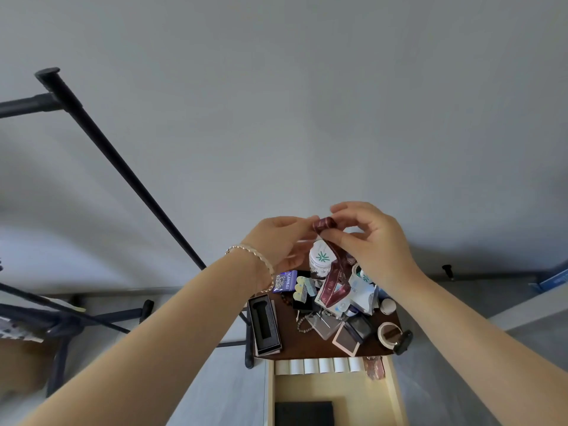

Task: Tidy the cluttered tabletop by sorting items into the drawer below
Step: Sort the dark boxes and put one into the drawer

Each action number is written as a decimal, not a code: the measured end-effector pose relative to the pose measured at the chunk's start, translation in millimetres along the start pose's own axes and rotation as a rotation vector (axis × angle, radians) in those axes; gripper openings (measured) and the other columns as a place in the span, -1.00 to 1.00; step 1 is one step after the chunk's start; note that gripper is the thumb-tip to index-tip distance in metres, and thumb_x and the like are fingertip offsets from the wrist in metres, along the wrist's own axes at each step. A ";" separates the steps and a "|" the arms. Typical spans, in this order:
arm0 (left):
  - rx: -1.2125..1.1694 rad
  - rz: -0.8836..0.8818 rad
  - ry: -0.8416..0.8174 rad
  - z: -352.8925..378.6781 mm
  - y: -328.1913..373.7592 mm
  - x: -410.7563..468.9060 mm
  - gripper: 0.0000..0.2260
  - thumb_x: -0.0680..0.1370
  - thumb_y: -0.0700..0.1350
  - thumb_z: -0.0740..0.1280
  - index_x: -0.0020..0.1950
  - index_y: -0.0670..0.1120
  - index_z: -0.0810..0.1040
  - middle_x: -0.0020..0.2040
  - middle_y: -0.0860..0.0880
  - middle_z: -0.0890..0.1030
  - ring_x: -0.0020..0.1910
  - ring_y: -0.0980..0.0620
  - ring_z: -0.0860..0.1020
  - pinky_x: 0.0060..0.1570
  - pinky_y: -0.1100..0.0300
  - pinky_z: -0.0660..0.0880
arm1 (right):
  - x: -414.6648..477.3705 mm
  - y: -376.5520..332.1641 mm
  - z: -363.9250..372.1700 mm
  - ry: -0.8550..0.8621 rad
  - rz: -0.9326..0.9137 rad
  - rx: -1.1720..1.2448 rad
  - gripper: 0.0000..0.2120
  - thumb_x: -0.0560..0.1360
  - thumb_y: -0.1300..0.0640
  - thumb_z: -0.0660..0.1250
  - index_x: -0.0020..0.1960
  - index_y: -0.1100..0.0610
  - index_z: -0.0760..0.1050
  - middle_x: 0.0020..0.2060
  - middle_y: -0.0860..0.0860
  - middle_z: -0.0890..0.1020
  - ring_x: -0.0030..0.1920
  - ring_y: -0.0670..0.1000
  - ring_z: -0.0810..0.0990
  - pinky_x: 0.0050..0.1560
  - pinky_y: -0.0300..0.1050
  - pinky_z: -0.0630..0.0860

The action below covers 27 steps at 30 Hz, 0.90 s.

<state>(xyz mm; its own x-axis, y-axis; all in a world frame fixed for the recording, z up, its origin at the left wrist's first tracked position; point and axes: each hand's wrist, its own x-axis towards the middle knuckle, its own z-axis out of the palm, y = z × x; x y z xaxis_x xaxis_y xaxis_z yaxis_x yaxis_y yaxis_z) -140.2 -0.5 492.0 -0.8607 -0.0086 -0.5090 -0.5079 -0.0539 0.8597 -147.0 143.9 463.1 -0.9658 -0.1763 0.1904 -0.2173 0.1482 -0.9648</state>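
Rolling the ribbon over the table.
Your left hand and right hand pinch its coil, likely so it lies compact in the drawer.

A private room in a home is suggested rather than a workplace. A plain pale wall and a grey floor are seen, with a black metal rack of the clothes-rail kind set against the wall. A small dark wooden table is crowded with personal odds and ends: an open gift box, a bead bracelet, a white jar and a roll of tape. Beneath it a pale wooden drawer is pulled open.
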 end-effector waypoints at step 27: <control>-0.261 0.032 0.054 -3.5 -3.2 -7.3 -0.87 0.51 -0.21 0.34 -0.22 -0.16 0.43 -0.45 -0.06 0.62 -0.51 0.09 0.58 -0.56 0.36 0.42 | -2.5 -0.3 0.3 -0.217 0.163 0.212 -0.71 0.45 0.32 0.33 0.03 -0.04 0.53 -0.31 -0.01 0.54 -0.35 -0.12 0.53 -0.29 -0.39 0.47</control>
<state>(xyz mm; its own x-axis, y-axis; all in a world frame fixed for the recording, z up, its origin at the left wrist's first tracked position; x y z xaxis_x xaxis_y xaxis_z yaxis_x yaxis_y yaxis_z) -132.2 -3.7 492.7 -0.8696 -0.0670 -0.4893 -0.4484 -0.3081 0.8391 -144.5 144.0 462.9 -0.9278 -0.3730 0.0095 -0.0061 -0.0101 -0.9999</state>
